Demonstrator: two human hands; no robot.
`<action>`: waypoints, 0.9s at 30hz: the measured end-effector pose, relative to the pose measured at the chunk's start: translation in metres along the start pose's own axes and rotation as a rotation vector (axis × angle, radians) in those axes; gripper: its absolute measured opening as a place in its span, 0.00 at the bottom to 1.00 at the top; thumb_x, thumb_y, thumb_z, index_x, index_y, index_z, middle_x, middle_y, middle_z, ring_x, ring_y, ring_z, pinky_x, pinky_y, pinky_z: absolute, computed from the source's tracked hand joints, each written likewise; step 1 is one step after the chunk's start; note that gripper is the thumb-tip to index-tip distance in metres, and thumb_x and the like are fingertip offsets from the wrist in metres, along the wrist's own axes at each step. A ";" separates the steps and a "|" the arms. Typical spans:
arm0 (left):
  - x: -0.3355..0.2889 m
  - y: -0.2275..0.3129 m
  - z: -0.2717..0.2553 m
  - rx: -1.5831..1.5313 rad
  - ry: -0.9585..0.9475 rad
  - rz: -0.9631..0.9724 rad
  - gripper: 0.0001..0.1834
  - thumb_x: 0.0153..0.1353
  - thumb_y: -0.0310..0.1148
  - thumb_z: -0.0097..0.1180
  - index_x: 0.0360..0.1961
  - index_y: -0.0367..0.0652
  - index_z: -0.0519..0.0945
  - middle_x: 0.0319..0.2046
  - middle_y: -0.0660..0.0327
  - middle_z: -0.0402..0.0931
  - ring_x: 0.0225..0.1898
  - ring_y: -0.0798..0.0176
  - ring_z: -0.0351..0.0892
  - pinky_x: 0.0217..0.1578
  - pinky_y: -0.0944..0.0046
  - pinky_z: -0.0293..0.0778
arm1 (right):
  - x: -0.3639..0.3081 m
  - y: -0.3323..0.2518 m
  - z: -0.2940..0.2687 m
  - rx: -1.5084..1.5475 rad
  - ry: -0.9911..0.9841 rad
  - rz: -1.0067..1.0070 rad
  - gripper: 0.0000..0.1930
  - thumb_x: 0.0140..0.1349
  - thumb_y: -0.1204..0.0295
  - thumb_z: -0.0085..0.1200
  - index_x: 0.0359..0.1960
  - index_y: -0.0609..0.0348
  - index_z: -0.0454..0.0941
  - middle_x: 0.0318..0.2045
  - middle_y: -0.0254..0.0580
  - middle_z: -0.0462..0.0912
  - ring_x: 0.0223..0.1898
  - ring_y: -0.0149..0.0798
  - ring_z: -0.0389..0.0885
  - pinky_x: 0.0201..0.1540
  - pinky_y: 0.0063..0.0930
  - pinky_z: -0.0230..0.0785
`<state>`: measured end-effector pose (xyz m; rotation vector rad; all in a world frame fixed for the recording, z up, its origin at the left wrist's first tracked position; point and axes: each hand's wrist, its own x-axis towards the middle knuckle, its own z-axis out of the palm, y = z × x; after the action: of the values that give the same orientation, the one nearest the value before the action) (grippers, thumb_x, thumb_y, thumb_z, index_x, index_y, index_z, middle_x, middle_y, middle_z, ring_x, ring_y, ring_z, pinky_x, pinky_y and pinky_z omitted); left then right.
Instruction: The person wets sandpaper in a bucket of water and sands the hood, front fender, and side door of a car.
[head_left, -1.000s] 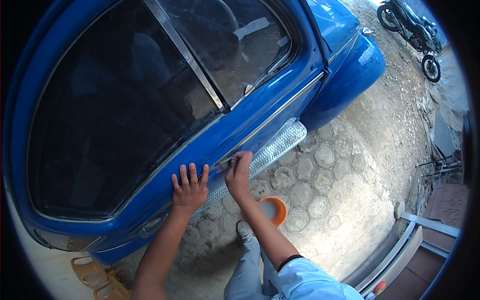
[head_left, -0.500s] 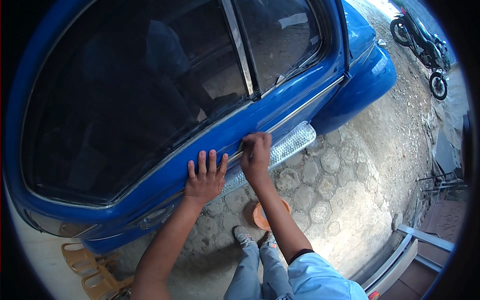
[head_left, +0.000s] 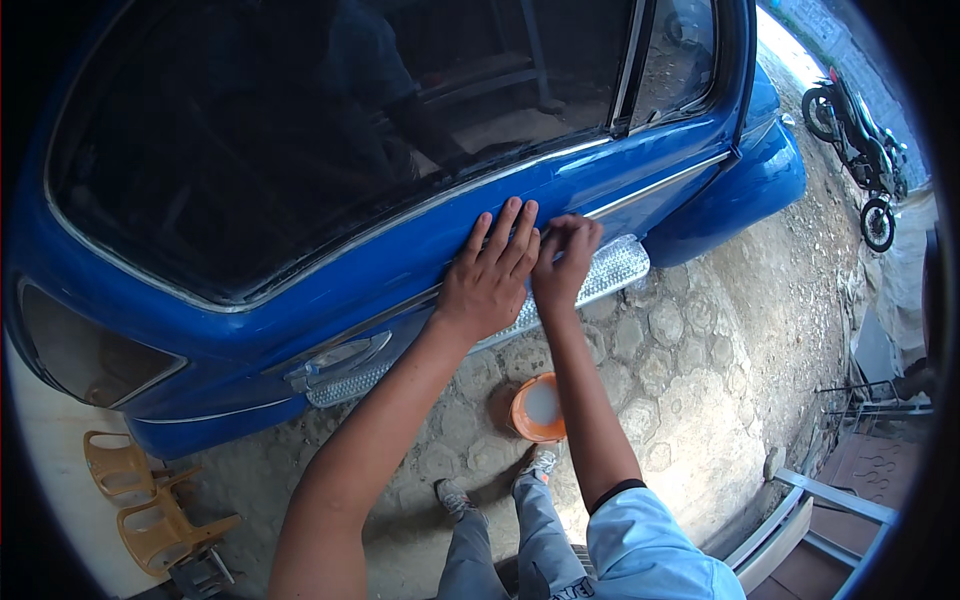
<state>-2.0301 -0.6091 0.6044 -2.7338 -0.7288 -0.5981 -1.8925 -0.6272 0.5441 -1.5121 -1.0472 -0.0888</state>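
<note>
The side of a blue car with rounded fenders stretches across the view. Flat against its door panel, just below the dark window, lies my left hand, its fingers spread. Close beside it my right hand is curled in against the chrome trim strip. Whatever its bent fingers may hold is hidden. Under both hands runs a silvery textured running board. A chrome door handle sits to the left of my left arm.
An orange bucket with greyish liquid stands on the stone-patterned ground by my feet. Tan plastic chairs are at the lower left. At the far right stands a motorcycle, with a metal frame at the lower right.
Both hands have shifted right along the car, the left one more, so they are closer together. The view has moved too, bringing the door handle and more of the bucket into sight.
</note>
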 end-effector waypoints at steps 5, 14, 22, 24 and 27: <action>-0.107 -0.052 -0.085 -0.119 -0.323 0.003 0.36 0.56 0.25 0.49 0.70 0.39 0.67 0.76 0.53 0.56 0.78 0.56 0.50 0.77 0.47 0.43 | -0.048 -0.069 0.027 0.086 -0.117 -0.151 0.08 0.63 0.79 0.55 0.44 0.60 0.77 0.43 0.55 0.75 0.46 0.59 0.79 0.44 0.43 0.74; -0.279 -0.160 -0.136 0.109 -0.420 0.141 0.37 0.60 0.35 0.48 0.73 0.46 0.65 0.77 0.57 0.55 0.79 0.58 0.49 0.78 0.48 0.36 | -0.036 -0.074 0.019 -0.027 0.062 0.078 0.09 0.62 0.85 0.51 0.40 0.60 0.78 0.39 0.41 0.74 0.31 0.37 0.76 0.37 0.30 0.71; -0.297 -0.169 -0.099 0.383 -0.066 0.231 0.33 0.66 0.44 0.34 0.72 0.49 0.65 0.75 0.60 0.59 0.77 0.59 0.55 0.78 0.46 0.39 | -0.138 -0.186 0.068 0.102 -0.449 -0.309 0.12 0.57 0.83 0.58 0.40 0.54 0.82 0.42 0.44 0.79 0.39 0.49 0.84 0.40 0.40 0.77; -0.306 -0.172 -0.093 0.381 -0.047 0.223 0.32 0.67 0.44 0.32 0.72 0.49 0.65 0.75 0.60 0.59 0.77 0.59 0.55 0.78 0.46 0.39 | -0.120 -0.157 0.065 0.063 -0.342 -0.281 0.12 0.59 0.85 0.56 0.41 0.56 0.82 0.42 0.45 0.79 0.39 0.45 0.84 0.41 0.38 0.76; -0.288 -0.159 -0.079 0.348 0.037 0.216 0.32 0.69 0.44 0.29 0.72 0.48 0.65 0.75 0.59 0.58 0.77 0.59 0.55 0.78 0.47 0.40 | -0.059 -0.072 0.018 0.047 0.077 0.075 0.10 0.64 0.86 0.49 0.41 0.61 0.80 0.38 0.39 0.77 0.33 0.32 0.77 0.41 0.29 0.72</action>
<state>-2.3662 -0.6219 0.5656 -2.4284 -0.4686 -0.4265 -1.9826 -0.6551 0.5585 -1.4921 -0.9244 -0.0691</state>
